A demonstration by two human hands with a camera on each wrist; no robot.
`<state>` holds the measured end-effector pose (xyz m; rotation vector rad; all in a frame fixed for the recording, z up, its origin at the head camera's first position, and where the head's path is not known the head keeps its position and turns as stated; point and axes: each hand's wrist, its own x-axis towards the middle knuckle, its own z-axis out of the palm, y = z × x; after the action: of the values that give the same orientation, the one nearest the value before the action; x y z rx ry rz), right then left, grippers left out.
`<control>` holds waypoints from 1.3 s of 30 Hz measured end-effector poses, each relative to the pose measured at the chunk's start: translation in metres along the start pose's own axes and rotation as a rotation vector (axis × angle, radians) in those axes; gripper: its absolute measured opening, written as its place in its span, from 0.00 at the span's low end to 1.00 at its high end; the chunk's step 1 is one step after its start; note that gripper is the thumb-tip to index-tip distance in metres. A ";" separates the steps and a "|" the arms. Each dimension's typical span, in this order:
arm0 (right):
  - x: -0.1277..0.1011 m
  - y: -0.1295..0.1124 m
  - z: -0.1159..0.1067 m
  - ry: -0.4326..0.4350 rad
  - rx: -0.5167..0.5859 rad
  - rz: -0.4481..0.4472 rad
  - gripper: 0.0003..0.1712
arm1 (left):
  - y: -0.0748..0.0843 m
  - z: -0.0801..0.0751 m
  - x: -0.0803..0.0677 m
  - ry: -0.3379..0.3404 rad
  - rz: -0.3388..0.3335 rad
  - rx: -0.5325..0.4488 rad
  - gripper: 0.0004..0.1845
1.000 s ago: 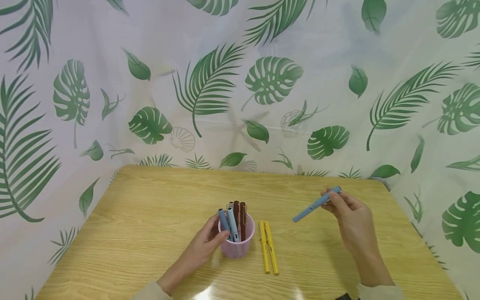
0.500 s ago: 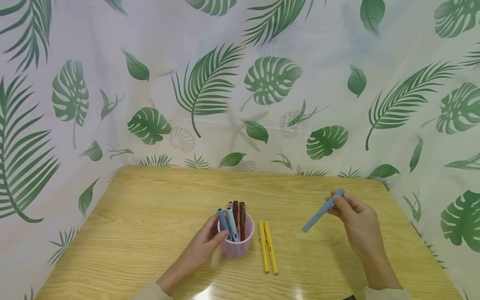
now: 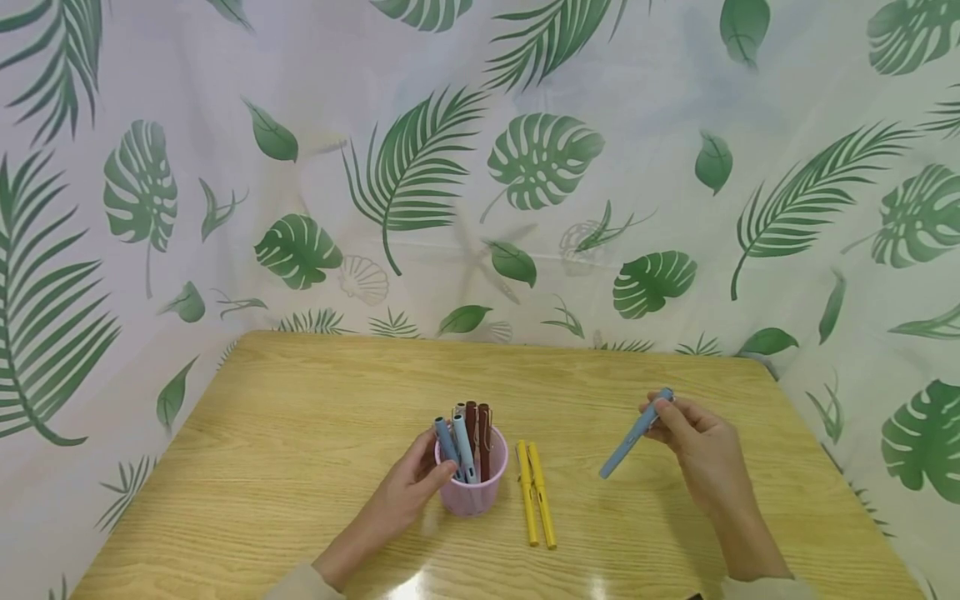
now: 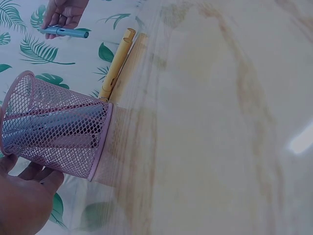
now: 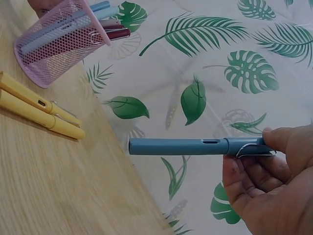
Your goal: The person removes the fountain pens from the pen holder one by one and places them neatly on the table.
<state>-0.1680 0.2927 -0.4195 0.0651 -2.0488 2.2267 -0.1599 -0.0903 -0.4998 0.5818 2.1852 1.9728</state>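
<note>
My left hand [image 3: 408, 487] grips the side of a pink mesh pen cup [image 3: 471, 500], thumb near the rim and fingers behind it. Several pens stand in the cup: blue and light blue ones [image 3: 464, 446] by the thumb, dark red ones [image 3: 484, 442] at the right. Above the table on the right, my right hand [image 3: 705, 450] pinches a blue pen [image 5: 181, 146] by its clip end between thumb and fingers. That pen slants down to the left, its other end free in the air. Two yellow pens [image 3: 537, 496] lie side by side just right of the cup.
The wood-grain table [image 3: 300, 417] reaches back to a white curtain [image 3: 450, 250] printed with green leaves, which also hangs along both sides. A bright glare spot [image 3: 408, 583] shows near the table's front.
The right hand, still pinching the blue pen, shifted right and then back left, and the pen now hangs lower and steeper. The left hand and the cup have stayed put.
</note>
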 end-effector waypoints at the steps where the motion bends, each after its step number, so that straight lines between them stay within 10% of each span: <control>1: 0.000 0.002 0.000 -0.003 -0.008 0.006 0.13 | 0.000 0.000 0.000 -0.001 0.002 0.000 0.34; 39: -0.001 0.047 0.012 -0.043 -0.292 0.131 0.27 | 0.001 0.002 -0.001 0.005 -0.006 0.007 0.34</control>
<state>-0.1730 0.2772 -0.4652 -0.0491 -2.4427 1.9824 -0.1584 -0.0888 -0.4992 0.5718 2.1947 1.9666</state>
